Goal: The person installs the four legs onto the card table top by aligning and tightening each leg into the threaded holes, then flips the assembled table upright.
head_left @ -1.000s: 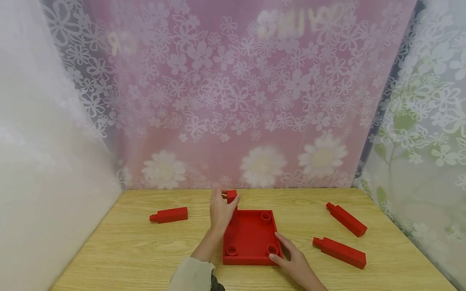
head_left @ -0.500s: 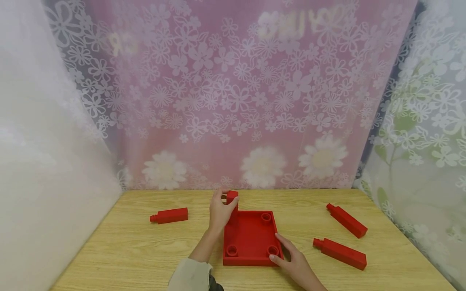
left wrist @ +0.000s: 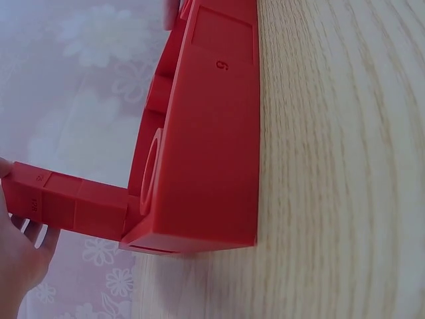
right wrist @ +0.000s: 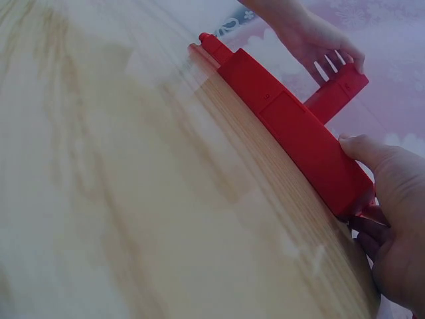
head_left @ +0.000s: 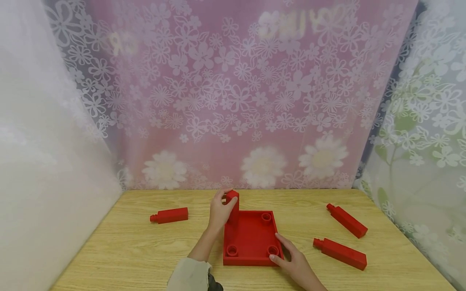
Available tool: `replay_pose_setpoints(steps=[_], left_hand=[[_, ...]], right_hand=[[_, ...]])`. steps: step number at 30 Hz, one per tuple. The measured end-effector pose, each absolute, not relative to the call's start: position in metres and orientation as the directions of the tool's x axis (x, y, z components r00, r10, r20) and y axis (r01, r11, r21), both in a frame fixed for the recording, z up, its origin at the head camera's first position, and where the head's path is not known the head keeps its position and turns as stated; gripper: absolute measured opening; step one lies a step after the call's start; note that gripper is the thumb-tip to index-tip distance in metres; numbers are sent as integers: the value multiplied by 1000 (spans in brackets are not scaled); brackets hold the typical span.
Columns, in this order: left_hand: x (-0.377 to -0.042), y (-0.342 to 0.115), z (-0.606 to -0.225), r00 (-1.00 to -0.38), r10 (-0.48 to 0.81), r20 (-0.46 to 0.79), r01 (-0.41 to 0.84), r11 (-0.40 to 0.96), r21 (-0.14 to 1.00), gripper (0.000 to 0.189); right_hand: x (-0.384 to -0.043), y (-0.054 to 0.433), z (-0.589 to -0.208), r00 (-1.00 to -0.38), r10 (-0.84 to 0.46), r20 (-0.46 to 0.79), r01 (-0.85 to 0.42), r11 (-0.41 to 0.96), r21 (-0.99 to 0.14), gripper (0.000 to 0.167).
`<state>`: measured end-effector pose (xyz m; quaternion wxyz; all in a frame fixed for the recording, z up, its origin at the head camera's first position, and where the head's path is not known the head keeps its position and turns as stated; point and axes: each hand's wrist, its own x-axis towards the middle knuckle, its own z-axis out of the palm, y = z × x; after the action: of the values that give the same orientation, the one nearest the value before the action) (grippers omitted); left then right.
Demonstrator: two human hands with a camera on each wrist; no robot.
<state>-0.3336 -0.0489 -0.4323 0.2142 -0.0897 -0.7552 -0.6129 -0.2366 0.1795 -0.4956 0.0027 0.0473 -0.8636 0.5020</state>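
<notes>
A shallow red square base [head_left: 250, 261] with raised walls and round sockets in its corners lies on the table. At its back left corner stands a red square leg [head_left: 234, 210], upright. My left hand [head_left: 219, 213] holds this leg near its upper end, thumb on the near side and fingers behind. In the left wrist view the lower end of the leg [left wrist: 86, 207] meets the base's corner; the joint itself is hidden behind the wall. My right hand [head_left: 296, 264] grips the base's front right corner, its thumb over the wall by the socket and its fingers along the outer right side.
Another red leg [head_left: 172, 215] with a narrower ridged end lies to the left on the wooden table [head_left: 127, 250]. Two more, a back leg [head_left: 347, 220] and a front leg [head_left: 342, 253], lie on the right. A flowered curtain [head_left: 233, 101] hangs behind the table.
The held leg has turned slightly about its upright axis, and my left fingers have shifted around its top with it. My right hand and the base stay practically where they were.
</notes>
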Motion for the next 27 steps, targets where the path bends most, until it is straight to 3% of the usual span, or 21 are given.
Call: replay_pose_setpoints(steps=[15, 19, 27], left_hand=[[-336, -50, -433, -901, -51, 432, 408, 248, 879, 28], [-331, -47, -433, -888, -132, 441, 378, 338, 862, 36], [-328, -34, -433, -792, -306, 529, 326, 521, 789, 48]], right_hand=[[-236, 179, -494, -997, -73, 40, -71, 494, -867, 73], [-235, 178, -493, -997, -68, 28, -58, 489, -870, 74], [-235, 178, -492, -996, -76, 41, -72, 485, -872, 73]])
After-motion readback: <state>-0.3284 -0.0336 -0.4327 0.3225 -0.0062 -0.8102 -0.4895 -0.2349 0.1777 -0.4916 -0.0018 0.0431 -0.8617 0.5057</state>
